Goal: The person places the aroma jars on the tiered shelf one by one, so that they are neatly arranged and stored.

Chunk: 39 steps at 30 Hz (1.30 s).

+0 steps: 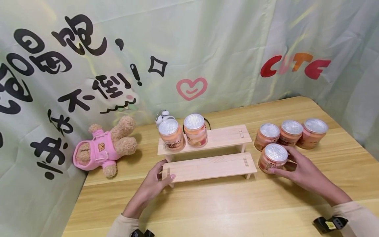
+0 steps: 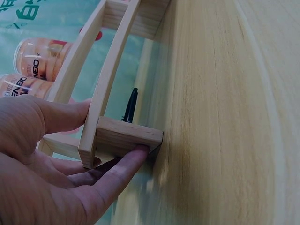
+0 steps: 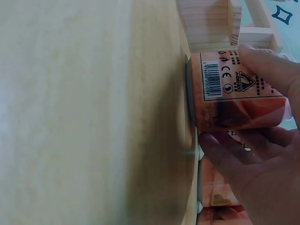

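Note:
A two-step wooden shelf [image 1: 207, 168] stands on the table. My left hand [image 1: 152, 181] grips the left end of its lower step, thumb on the board and fingers around the end support [image 2: 129, 133]. To the right of the shelf, my right hand [image 1: 303, 169] holds an orange can [image 1: 270, 163] with a silver lid, thumb on its near side. In the right wrist view, this can [image 3: 225, 110] stands upright at the tabletop, its barcode label showing. Two similar cans, one left [image 1: 171, 140] and one right [image 1: 196, 133], sit on the left part of the upper step.
Behind the held can, three more cans [image 1: 291, 136] stand in a row. A plush bear [image 1: 102, 148] in a pink hoodie lies left on the wooden table [image 1: 213, 210]. A white alarm clock [image 1: 163, 117] stands behind the shelf, before a printed curtain [image 1: 225, 59].

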Tool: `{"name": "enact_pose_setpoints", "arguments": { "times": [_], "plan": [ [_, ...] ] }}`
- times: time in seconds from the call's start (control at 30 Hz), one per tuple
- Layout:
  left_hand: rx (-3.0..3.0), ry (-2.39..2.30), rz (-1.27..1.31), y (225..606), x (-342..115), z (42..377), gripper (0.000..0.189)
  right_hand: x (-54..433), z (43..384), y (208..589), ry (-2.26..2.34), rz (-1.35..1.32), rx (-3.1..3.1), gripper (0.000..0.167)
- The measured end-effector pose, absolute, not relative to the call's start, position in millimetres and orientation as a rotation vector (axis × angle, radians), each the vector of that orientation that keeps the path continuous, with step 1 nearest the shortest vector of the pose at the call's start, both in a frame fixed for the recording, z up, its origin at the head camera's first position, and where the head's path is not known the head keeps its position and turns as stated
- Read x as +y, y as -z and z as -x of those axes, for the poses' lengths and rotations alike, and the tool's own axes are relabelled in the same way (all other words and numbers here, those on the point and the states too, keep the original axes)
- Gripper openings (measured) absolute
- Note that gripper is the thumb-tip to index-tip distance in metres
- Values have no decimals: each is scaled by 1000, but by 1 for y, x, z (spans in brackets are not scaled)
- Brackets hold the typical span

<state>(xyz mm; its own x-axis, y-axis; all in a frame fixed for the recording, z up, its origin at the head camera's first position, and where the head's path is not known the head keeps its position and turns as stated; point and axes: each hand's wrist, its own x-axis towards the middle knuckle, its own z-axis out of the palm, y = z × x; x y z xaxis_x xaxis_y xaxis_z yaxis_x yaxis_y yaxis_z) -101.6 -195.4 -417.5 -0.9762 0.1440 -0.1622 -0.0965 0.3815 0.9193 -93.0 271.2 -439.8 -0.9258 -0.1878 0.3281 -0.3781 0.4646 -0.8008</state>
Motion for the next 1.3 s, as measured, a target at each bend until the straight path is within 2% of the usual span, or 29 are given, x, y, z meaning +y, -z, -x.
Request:
{"name": "enact_pose_setpoints", "arguments": {
  "times": [0.67, 1.0, 1.3],
  "plan": [
    [2430, -1630, -30, 418, -195, 102, 62, 279, 91, 423, -1375, -531, -2547, 80],
    [2435, -1645, -46, 416, -196, 100, 60, 277, 93, 391, -1349, -574, -2500, 81],
    [2430, -1661, -43, 417, -195, 99, 61, 269, 105, 355, -1314, -632, -2504, 71]
  ]
}}
